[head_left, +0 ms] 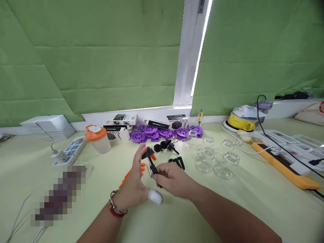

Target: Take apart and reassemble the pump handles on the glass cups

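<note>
A black rod-like part with a black and orange head [152, 162] is held tilted above the table. My right hand [173, 177] is closed around its lower end. My left hand [138, 187] is spread, its thumb wrapped in white and its fingertips beside the black and orange head; whether they touch it is unclear. Orange pieces [124, 179] lie behind my left hand. Short black pieces [180, 162] rest just beyond my right hand, and black round-headed parts [167, 145] lie farther back.
Purple wheel-shaped pieces [152, 132] and boxes [117, 133] line the back. Clear glass-like jars [209, 153] stand right of centre. An orange-lidded cup [99, 140] and a power strip [72, 150] are left. A yellow-orange case [286, 167] is at right.
</note>
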A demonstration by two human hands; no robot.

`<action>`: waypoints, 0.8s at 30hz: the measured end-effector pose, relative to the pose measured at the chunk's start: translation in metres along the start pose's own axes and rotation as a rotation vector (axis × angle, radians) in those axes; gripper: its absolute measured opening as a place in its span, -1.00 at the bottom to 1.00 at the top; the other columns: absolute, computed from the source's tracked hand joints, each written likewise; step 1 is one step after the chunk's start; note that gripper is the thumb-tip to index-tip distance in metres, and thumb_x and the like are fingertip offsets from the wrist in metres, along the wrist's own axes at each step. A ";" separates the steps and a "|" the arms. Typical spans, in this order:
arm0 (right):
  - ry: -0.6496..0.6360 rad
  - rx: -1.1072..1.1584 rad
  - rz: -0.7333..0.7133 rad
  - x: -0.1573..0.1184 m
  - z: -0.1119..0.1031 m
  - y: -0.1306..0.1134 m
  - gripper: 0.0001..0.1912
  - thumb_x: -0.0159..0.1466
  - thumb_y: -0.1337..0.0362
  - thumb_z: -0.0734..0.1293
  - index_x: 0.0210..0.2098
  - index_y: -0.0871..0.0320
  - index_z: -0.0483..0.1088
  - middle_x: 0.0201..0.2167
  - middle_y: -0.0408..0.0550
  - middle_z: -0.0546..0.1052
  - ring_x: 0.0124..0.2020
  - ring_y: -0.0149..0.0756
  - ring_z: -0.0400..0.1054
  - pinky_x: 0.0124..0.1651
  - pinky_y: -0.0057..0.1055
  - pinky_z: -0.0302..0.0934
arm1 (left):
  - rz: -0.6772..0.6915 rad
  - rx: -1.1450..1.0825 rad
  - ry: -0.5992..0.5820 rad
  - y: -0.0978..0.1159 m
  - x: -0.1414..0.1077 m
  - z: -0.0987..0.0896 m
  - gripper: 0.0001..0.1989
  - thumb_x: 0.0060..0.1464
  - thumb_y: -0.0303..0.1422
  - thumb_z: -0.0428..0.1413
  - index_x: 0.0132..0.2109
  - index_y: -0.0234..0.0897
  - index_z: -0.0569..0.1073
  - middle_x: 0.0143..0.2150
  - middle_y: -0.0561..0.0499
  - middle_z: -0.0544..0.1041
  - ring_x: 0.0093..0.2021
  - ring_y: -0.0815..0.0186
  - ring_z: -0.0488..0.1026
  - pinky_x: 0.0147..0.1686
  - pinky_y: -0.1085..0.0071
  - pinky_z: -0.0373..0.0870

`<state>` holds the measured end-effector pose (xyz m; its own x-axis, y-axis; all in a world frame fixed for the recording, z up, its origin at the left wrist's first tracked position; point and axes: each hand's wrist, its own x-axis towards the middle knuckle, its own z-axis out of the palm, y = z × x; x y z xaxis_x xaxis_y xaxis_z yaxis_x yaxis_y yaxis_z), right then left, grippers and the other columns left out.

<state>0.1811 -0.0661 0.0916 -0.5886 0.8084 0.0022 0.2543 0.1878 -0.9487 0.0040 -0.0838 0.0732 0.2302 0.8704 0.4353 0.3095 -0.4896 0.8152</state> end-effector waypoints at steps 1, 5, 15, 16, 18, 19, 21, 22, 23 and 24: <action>0.065 -0.214 -0.067 0.012 -0.004 0.001 -0.72 0.26 0.19 0.22 -0.53 0.19 0.31 -0.65 -0.17 0.32 -0.64 -0.48 0.11 -0.56 -0.49 -0.05 | -0.010 0.039 0.056 -0.006 0.005 -0.004 0.18 -0.38 -0.18 0.39 0.33 -0.11 -0.09 0.35 -0.19 -0.07 0.31 -0.09 -0.05 0.22 0.05 0.02; 0.061 -0.926 -0.161 0.069 -0.008 0.016 -0.80 0.29 0.29 0.19 -0.34 0.23 0.40 -0.36 0.04 0.48 -0.37 -0.27 0.35 -0.37 -0.42 0.08 | -0.171 0.256 0.235 -0.045 0.026 -0.025 -0.54 0.11 -0.26 0.01 0.17 -0.15 0.27 0.16 -0.10 0.31 0.10 0.15 0.31 0.03 0.25 0.31; 0.421 -0.978 0.015 0.122 -0.004 0.066 -0.78 0.32 0.31 0.14 -0.17 0.21 0.37 -0.13 0.09 0.38 -0.15 -0.22 0.29 -0.17 -0.37 0.14 | -0.509 0.602 0.342 -0.131 0.043 -0.050 -0.60 0.05 -0.37 -0.01 0.06 -0.34 0.37 -0.03 -0.19 0.45 -0.07 0.14 0.41 -0.04 0.26 0.31; 0.537 -0.975 0.061 0.120 -0.013 0.069 -0.79 0.29 0.36 0.15 -0.13 0.21 0.36 -0.10 0.12 0.37 -0.10 -0.18 0.26 -0.14 -0.34 0.13 | -0.530 0.620 0.338 -0.133 0.043 -0.051 -0.60 0.05 -0.37 0.00 0.06 -0.33 0.37 -0.03 -0.20 0.46 -0.08 0.13 0.41 -0.05 0.25 0.31; 0.711 -0.965 0.141 0.114 -0.033 0.075 -0.71 0.21 0.44 0.20 -0.08 0.22 0.33 -0.07 0.16 0.36 -0.03 -0.11 0.21 -0.05 -0.27 0.09 | -0.553 0.646 0.314 -0.137 0.042 -0.052 -0.60 0.05 -0.36 0.01 0.06 -0.32 0.37 -0.04 -0.20 0.47 -0.08 0.12 0.42 -0.07 0.25 0.31; 0.752 -0.951 0.179 0.112 -0.042 0.078 -0.68 0.18 0.45 0.22 -0.06 0.23 0.33 -0.07 0.17 0.37 -0.01 -0.08 0.20 -0.02 -0.24 0.06 | -0.562 0.656 0.302 -0.138 0.042 -0.053 -0.59 0.04 -0.37 0.02 0.06 -0.31 0.37 -0.05 -0.19 0.48 -0.09 0.12 0.42 -0.08 0.25 0.31; 0.761 -0.903 0.258 0.109 -0.056 0.085 -0.70 0.17 0.41 0.26 -0.08 0.22 0.34 -0.11 0.15 0.41 -0.03 -0.07 0.24 -0.02 -0.22 0.05 | -0.565 0.670 0.294 -0.142 0.043 -0.053 -0.58 0.02 -0.37 0.04 0.07 -0.29 0.36 -0.05 -0.17 0.49 -0.08 0.12 0.42 -0.07 0.27 0.31; 0.743 -0.877 0.285 0.108 -0.061 0.089 -0.72 0.17 0.38 0.27 -0.10 0.21 0.36 -0.15 0.13 0.44 -0.06 -0.07 0.27 -0.03 -0.22 0.06 | -0.554 0.676 0.292 -0.143 0.043 -0.053 -0.57 0.01 -0.37 0.04 0.08 -0.29 0.36 -0.04 -0.16 0.49 -0.06 0.11 0.41 -0.05 0.27 0.30; 0.722 -0.851 0.299 0.108 -0.064 0.092 -0.76 0.17 0.36 0.29 -0.14 0.20 0.38 -0.19 0.11 0.47 -0.10 -0.09 0.31 -0.05 -0.23 0.06 | -0.542 0.685 0.294 -0.144 0.043 -0.052 -0.55 0.01 -0.37 0.05 0.08 -0.29 0.36 -0.02 -0.17 0.48 -0.02 0.10 0.40 -0.02 0.27 0.29; 0.708 -0.823 0.291 0.108 -0.066 0.095 -0.79 0.16 0.36 0.31 -0.17 0.19 0.39 -0.23 0.08 0.49 -0.14 -0.11 0.34 -0.06 -0.24 0.07 | -0.533 0.698 0.298 -0.144 0.044 -0.052 -0.54 0.00 -0.36 0.05 0.09 -0.31 0.36 0.01 -0.19 0.46 0.01 0.09 0.38 0.01 0.26 0.27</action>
<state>0.1922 0.0759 0.0223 0.0782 0.9670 0.2424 0.8944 0.0394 -0.4455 -0.0786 0.0274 -0.0051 -0.3185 0.9200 0.2285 0.8142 0.1421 0.5629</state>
